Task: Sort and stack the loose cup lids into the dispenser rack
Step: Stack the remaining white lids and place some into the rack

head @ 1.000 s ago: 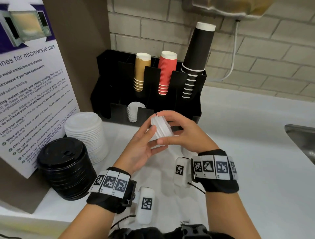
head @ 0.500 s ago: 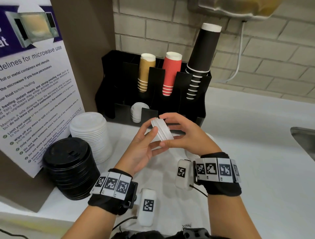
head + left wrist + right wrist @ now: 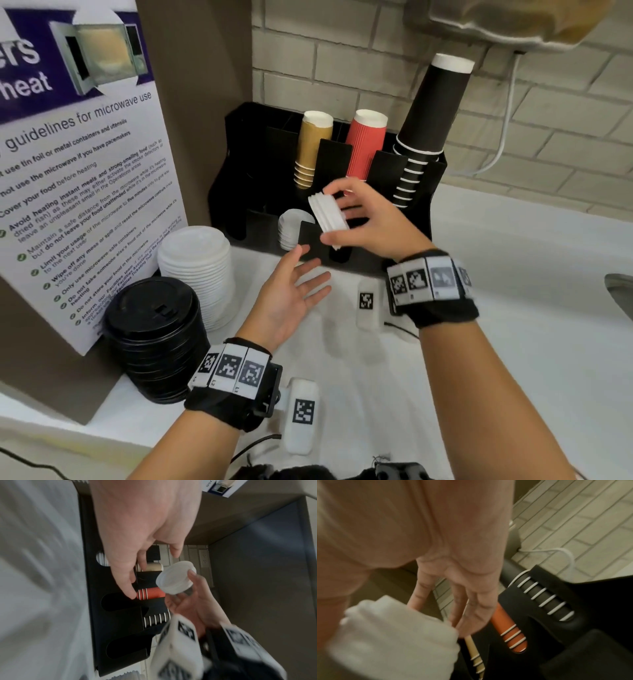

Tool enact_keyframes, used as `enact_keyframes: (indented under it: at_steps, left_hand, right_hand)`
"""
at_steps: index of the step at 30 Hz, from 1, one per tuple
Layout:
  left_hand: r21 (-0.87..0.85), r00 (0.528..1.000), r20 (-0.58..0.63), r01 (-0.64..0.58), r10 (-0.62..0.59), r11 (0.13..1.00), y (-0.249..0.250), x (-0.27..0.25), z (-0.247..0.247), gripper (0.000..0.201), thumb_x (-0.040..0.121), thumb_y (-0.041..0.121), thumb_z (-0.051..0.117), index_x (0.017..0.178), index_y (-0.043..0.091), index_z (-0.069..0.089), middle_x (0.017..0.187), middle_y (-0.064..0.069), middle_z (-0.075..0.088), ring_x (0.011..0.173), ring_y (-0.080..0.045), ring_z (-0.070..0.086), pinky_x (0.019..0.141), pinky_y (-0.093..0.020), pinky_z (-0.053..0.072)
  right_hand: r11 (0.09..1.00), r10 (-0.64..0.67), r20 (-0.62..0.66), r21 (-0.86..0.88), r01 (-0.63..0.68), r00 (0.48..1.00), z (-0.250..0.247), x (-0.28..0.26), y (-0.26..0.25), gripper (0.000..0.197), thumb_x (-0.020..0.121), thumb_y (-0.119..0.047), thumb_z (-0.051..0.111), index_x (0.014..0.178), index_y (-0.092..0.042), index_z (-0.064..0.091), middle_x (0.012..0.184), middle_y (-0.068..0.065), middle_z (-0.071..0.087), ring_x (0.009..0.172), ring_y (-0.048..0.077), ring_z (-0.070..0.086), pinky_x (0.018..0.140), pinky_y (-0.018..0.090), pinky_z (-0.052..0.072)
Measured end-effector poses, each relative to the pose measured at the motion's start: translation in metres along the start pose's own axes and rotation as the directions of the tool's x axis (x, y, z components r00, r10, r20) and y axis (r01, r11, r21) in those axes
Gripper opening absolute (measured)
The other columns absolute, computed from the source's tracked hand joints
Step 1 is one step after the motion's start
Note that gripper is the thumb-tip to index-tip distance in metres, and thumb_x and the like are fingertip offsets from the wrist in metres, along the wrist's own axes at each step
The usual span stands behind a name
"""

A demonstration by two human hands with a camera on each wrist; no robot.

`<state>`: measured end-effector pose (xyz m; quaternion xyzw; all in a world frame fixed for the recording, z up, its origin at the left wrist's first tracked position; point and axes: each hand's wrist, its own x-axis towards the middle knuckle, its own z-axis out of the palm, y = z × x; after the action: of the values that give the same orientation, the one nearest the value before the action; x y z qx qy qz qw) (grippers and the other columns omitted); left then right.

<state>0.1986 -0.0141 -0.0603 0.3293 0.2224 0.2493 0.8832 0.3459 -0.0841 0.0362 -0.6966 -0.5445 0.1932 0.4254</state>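
Grips a short stack of small white lids [image 3: 329, 217] with the right hand [image 3: 373, 222], thumb under and fingers curled over the rim, just in front of the rack [image 3: 236, 144] and above its low front slots. Keeps the stack turned on edge, probably to match the small lids [image 3: 293, 228] already standing on edge in one front slot, and so to slide in beside or onto them without tipping. Leaves the left hand [image 3: 291, 294] empty, palm up and fingers spread, just below the stack and apart from it; seemingly placed there to catch a slipping lid or to be free for the next pile. Cannot count the held lids exactly: several ridges visible, perhaps four or five. On the counter [image 3: 513, 308], to the left, two loose piles waiting: one of large white lids [image 3: 197, 270] and one of black lids [image 3: 154, 335], touching or almost touching, sorted by colour but not yet in the rack. In the rack's upper row, three cup stacks, all upside down for easy pulling: one tan [image 3: 311, 147], one red [image 3: 364, 147], one black [image 3: 428, 126]. From the left wrist view, three front slots: one with white lids, two empty [image 3: 120, 601]. Judging from this, early in the task: only small lids stored, two big piles left.
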Motion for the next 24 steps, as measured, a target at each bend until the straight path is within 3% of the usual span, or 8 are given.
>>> enact_keyframes:
  at_steps: [2, 4, 7, 9, 11, 15, 24]
  left_hand:
    - [-0.015, 0.999, -0.050, 0.017, -0.018, 1.000, -0.001, 0.004, -0.005, 0.035, 0.094, 0.038, 0.055, 0.124, 0.020, 0.058, 0.127, -0.010, 0.059, 0.110, -0.028, 0.065, 0.084, -0.036, 0.056]
    - [-0.016, 0.995, -0.092, 0.032, -0.034, 0.999, -0.001, 0.007, -0.010, 0.031, 0.094, 0.033, 0.058, 0.119, 0.016, 0.062, 0.121, -0.010, 0.062, 0.100, -0.026, 0.069, 0.081, -0.034, 0.057]
    - [0.006, 0.992, -0.110, 0.064, -0.063, 0.998, -0.001, 0.008, -0.016, 0.023, 0.092, 0.026, 0.061, 0.110, 0.014, 0.066, 0.111, -0.010, 0.066, 0.087, -0.023, 0.073, 0.073, -0.030, 0.058]
    - [0.022, 0.991, -0.111, 0.077, -0.074, 0.997, -0.001, 0.009, -0.019, 0.021, 0.091, 0.025, 0.062, 0.107, 0.013, 0.068, 0.107, -0.009, 0.068, 0.087, -0.022, 0.073, 0.072, -0.029, 0.058]
    - [0.035, 0.991, -0.114, 0.079, -0.075, 0.996, -0.001, 0.010, -0.021, 0.022, 0.091, 0.025, 0.063, 0.108, 0.013, 0.068, 0.107, -0.009, 0.069, 0.090, -0.024, 0.072, 0.074, -0.030, 0.057]
    - [0.039, 0.991, -0.109, 0.076, -0.071, 0.996, 0.001, 0.011, -0.023, 0.024, 0.092, 0.025, 0.062, 0.110, 0.012, 0.068, 0.107, -0.010, 0.069, 0.092, -0.024, 0.072, 0.073, -0.029, 0.058]
    - [0.051, 0.993, -0.098, 0.069, -0.064, 0.996, 0.000, 0.011, -0.024, 0.023, 0.093, 0.025, 0.060, 0.110, 0.011, 0.068, 0.102, -0.008, 0.071, 0.095, -0.025, 0.072, 0.076, -0.031, 0.058]
  right_hand:
    - [0.996, -0.048, -0.043, -0.074, 0.045, 0.998, 0.004, 0.031, -0.001, 0.058, 0.070, -0.019, 0.083, 0.118, -0.024, 0.053, 0.111, -0.015, 0.055, 0.102, 0.007, 0.056, 0.081, 0.015, 0.050]
    - [0.975, -0.057, -0.076, -0.217, 0.040, 0.995, 0.013, 0.063, 0.002, 0.060, 0.071, -0.020, 0.082, 0.123, -0.020, 0.052, 0.114, -0.010, 0.053, 0.107, 0.017, 0.053, 0.083, 0.023, 0.046]
    - [0.903, 0.041, -0.026, -0.426, -0.048, 0.999, 0.032, 0.096, 0.012, 0.066, 0.071, -0.022, 0.079, 0.129, -0.023, 0.047, 0.123, 0.010, 0.046, 0.110, 0.029, 0.048, 0.085, 0.028, 0.039]
    - [0.835, 0.112, 0.022, -0.544, -0.082, 0.994, 0.044, 0.107, 0.019, 0.069, 0.069, -0.023, 0.079, 0.130, -0.026, 0.046, 0.128, 0.012, 0.042, 0.113, 0.034, 0.047, 0.094, 0.040, 0.043]
    - [0.737, 0.158, 0.040, -0.670, -0.091, 0.987, 0.055, 0.114, 0.025, 0.071, 0.069, -0.025, 0.078, 0.131, -0.027, 0.045, 0.133, 0.012, 0.039, 0.117, 0.036, 0.045, 0.099, 0.049, 0.038]
    - [0.576, 0.194, 0.041, -0.813, -0.081, 0.980, 0.067, 0.121, 0.030, 0.071, 0.069, -0.027, 0.078, 0.131, -0.027, 0.044, 0.128, 0.013, 0.043, 0.113, 0.036, 0.047, 0.097, 0.048, 0.030]
    - [0.429, 0.263, 0.073, -0.902, -0.049, 0.962, 0.077, 0.124, 0.031, 0.068, 0.072, -0.037, 0.076, 0.127, -0.015, 0.041, 0.111, 0.008, 0.057, 0.108, 0.031, 0.054, 0.102, 0.049, 0.023]
